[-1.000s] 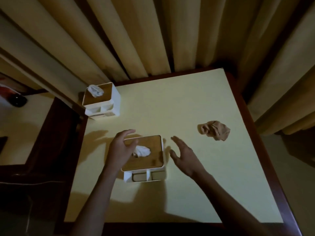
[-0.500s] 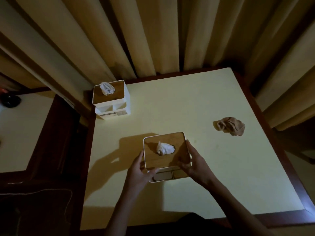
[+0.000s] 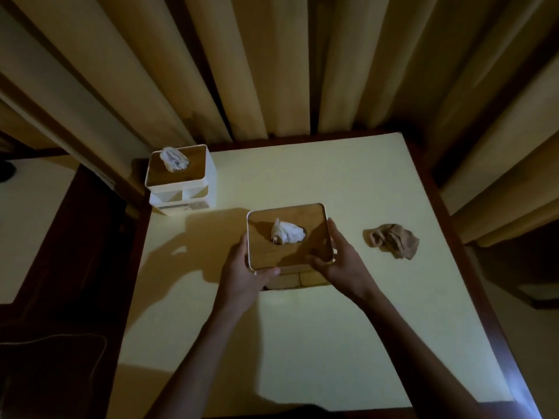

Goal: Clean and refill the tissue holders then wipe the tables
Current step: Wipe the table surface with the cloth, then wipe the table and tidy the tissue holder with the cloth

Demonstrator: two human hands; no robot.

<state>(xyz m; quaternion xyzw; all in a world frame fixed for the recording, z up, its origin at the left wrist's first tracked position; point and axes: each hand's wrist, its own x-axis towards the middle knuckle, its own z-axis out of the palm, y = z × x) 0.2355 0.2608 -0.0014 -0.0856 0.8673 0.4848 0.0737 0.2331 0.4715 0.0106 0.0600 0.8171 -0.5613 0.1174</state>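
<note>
A: Fingers [image 3: 338, 237] of both hands clamp the near tissue holder [image 3: 287, 237] by its sides, mid-tabletop [image 3: 332, 343], toward the left edge.
B: Which step?
A: Probably lifting its wooden lid to refill it; that needs a level pull.
B: Orientation?
A: Squarish, no long axis; compartments face the near edge, tissue [image 3: 286, 232] points up.

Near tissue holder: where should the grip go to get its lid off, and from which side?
Take the lid by its white rim, on two opposite edges, coming from the left and right. The left hand and right hand already hold it that way. The wooden top is flat, with tissue poking from its middle, so only the edges give purchase.
</note>
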